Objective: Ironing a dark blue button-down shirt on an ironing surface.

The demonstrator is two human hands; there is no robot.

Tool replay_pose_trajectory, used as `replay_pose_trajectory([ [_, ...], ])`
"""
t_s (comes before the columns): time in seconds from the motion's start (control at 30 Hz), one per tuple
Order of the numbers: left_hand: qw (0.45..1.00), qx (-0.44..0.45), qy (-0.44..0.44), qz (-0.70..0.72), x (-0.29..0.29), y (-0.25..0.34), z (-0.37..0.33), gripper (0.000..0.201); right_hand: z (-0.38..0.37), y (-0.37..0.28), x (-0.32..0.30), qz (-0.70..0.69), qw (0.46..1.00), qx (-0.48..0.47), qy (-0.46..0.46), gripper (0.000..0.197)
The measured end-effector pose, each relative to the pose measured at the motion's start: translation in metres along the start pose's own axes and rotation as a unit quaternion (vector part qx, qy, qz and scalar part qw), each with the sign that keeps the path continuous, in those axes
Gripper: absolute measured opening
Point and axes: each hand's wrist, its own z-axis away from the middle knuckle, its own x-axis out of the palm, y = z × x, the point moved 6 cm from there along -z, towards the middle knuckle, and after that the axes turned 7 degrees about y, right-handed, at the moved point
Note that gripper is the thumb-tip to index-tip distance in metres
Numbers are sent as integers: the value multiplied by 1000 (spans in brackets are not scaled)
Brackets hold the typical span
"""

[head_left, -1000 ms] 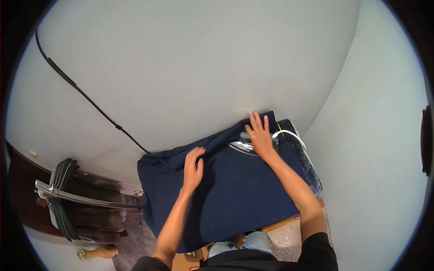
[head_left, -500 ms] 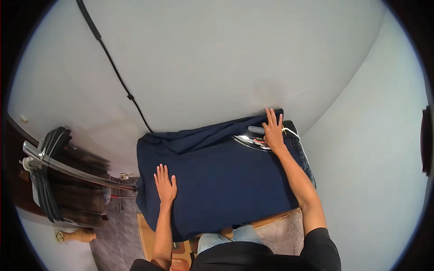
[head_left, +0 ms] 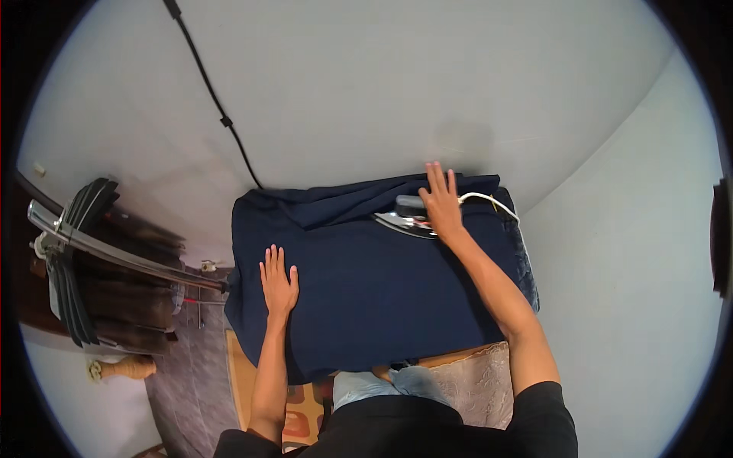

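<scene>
A dark navy cloth garment (head_left: 366,305) is spread over a padded ironing surface (head_left: 527,263), with a bunched fold along its far edge. My left hand (head_left: 279,288) lies flat on the cloth's left part, fingers stretched and holding nothing. At the far right, my right hand (head_left: 443,210) is over the rear of a steam iron (head_left: 403,226) with a dark grey handle and shiny soleplate. Its palm bears on the handle while several fingers reach straight past it over the fold; the exact grip is hidden. The iron's tip points left, and its white cord (head_left: 489,200) runs off to the right.
A grey wall (head_left: 366,91) rises right behind the cloth, with a black cable (head_left: 202,65) hanging on it. On the left, a metal rail (head_left: 130,252) carries dark clothes on hangers (head_left: 72,290). Patterned lace fabric (head_left: 477,389) lies below the surface's front right.
The iron and my right hand have moved left together along the fold. My left hand stays flat in nearly the same spot on the cloth. The whole view has shifted slightly.
</scene>
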Motion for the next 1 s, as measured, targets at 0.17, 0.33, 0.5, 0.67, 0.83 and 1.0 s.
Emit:
replay_pose_trajectory([
  [0.17, 1000, -5, 8, -5, -1, -5, 0, 58, 34, 59, 1, -26, 996, 89, 4, 28],
  [0.33, 1000, -1, 16, 4, -1, 0, -3, 61, 29, 44, -3, -2, 999, 39, -2, 37],
  [0.5, 999, -9, 19, 28, 1, -3, -1, 61, -4, -55, -17, -77, 997, 21, -22, 19],
  [0.67, 998, -22, 22, 51, 2, -10, 2, 64, -31, -152, -12, -45, 998, 38, 10, 16],
  [0.83, 997, -23, 38, 67, 3, -12, 3, 65, -57, -189, -7, -17, 997, 75, -20, 14],
  [1.0, 996, -18, 51, 78, 5, -10, -1, 66, -68, -209, 6, -55, 998, 29, 16, 12],
])
